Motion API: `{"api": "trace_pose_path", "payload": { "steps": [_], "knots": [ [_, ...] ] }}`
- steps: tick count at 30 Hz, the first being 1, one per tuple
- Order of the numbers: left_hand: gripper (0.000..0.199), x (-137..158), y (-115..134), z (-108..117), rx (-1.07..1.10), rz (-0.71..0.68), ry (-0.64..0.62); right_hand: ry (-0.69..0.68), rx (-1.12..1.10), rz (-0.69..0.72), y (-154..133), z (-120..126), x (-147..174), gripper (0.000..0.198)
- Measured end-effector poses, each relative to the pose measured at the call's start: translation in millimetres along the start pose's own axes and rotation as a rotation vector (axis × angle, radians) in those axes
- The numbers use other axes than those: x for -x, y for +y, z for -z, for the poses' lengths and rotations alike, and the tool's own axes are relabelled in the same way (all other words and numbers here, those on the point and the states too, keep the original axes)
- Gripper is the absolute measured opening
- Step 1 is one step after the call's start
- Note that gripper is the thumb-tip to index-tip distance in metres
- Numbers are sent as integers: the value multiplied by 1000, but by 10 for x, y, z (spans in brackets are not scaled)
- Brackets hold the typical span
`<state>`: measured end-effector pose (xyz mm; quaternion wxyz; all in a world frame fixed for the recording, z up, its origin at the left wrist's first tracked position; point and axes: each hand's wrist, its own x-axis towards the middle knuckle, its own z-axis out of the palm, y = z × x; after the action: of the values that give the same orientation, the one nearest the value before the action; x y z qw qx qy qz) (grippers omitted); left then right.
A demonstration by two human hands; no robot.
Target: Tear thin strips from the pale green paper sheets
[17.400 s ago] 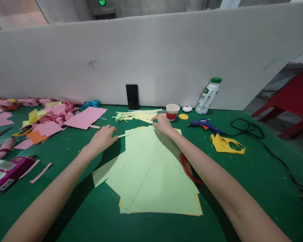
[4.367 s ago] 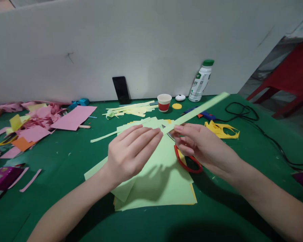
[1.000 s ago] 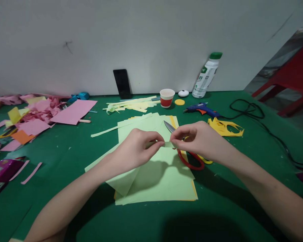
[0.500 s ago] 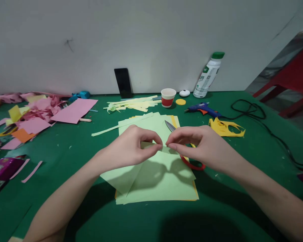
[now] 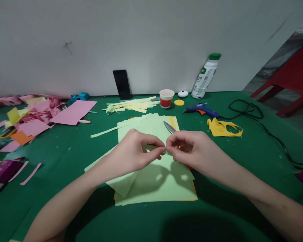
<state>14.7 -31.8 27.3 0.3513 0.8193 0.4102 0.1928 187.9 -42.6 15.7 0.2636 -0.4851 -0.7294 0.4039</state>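
Two hands meet above the stack of pale green paper sheets on the green desk: left hand and right hand each pinch one end of a small folded pale green paper strip, fingertips almost touching, holding its fold tight. Scissors blade shows just behind; blue glue gun and red-and-white paper cup stand farther back.

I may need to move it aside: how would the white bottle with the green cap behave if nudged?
The bottle is tall, narrow and leaning on the wall, so it would probably tip. Being round, it may then roll.
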Motion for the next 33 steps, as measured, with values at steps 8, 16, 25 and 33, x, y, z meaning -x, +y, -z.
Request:
{"api": "trace_pose_path", "payload": {
  "steps": [8,16,25,33],
  "knots": [
    [18,18,27,169,112,124,-64,-251,-163,-101,45,80,28,11],
    [19,10,-61,353,101,198,-60,-242,-143,-137,-13,186,18,12],
    [31,11,-104,117,-352,-14,38,-254,-36,-107,92,94,-45,17],
    [25,7,-136,3,-273,-64,-78,-139,212,41,32,33,-42,23]
  ]
}}
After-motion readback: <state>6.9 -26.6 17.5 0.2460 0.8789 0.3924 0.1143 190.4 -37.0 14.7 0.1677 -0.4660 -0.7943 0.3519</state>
